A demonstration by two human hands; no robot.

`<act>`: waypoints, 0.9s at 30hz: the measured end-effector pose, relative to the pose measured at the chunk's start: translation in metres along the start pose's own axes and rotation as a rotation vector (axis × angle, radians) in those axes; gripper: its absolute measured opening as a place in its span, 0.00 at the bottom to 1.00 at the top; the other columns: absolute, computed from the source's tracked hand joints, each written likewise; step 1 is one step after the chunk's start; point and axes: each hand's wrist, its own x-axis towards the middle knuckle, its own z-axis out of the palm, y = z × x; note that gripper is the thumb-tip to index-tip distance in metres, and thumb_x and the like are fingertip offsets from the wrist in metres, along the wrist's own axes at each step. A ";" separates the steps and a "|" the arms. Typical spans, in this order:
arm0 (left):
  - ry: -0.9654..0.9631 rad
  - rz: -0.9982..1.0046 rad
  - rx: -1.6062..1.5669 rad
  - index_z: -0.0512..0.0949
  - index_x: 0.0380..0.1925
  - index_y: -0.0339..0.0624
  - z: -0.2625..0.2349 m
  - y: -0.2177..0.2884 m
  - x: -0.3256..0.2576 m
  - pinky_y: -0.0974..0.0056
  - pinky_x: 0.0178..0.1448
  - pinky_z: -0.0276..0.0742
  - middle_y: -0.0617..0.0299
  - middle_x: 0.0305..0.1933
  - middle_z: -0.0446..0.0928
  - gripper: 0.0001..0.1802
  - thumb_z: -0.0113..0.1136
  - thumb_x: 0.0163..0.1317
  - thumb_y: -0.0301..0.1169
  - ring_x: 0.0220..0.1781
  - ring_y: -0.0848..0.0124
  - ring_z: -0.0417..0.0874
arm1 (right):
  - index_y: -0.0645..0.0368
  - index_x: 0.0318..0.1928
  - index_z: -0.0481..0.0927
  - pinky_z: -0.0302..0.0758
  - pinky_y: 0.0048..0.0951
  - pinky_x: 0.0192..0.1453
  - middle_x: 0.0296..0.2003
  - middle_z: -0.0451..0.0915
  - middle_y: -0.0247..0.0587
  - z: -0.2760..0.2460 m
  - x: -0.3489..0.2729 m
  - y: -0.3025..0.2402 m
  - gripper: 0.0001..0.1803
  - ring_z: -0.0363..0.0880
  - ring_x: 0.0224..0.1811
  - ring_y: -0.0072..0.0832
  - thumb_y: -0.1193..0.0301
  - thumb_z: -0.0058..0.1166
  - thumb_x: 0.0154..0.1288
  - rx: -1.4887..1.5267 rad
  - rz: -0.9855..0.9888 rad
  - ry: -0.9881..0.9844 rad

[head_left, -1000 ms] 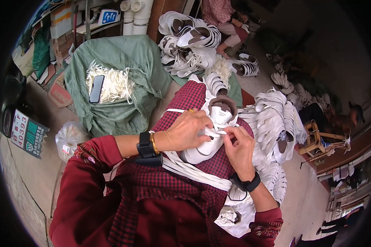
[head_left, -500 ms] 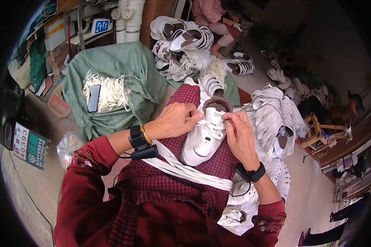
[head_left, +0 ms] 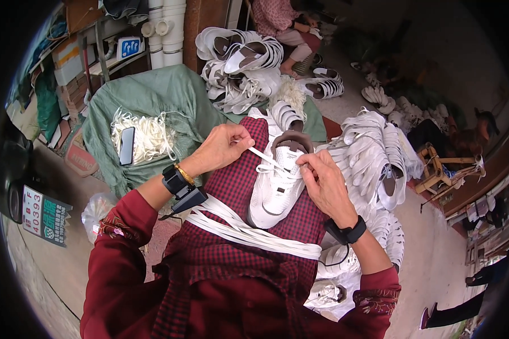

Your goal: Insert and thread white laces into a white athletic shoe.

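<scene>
We see the white shoe [head_left: 276,198] lying on the checked cloth [head_left: 229,181], its toe toward the body. Left of the shoe, the left hand [head_left: 225,148] is lifted, knuckles up, thumb and forefinger clamped on a white lace [head_left: 266,157] (it runs straight down to the eyelets). Right of the shoe, the right hand [head_left: 327,185] bends its fingers in beside the tongue; we cannot tell whether they grip anything.
</scene>
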 end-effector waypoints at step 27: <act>-0.247 0.242 -0.076 0.85 0.38 0.37 0.029 0.038 -0.031 0.69 0.28 0.70 0.61 0.38 0.80 0.10 0.73 0.58 0.28 0.27 0.74 0.76 | 0.65 0.41 0.77 0.70 0.33 0.27 0.21 0.78 0.43 0.013 -0.006 -0.002 0.06 0.77 0.20 0.31 0.75 0.57 0.67 0.232 0.074 0.037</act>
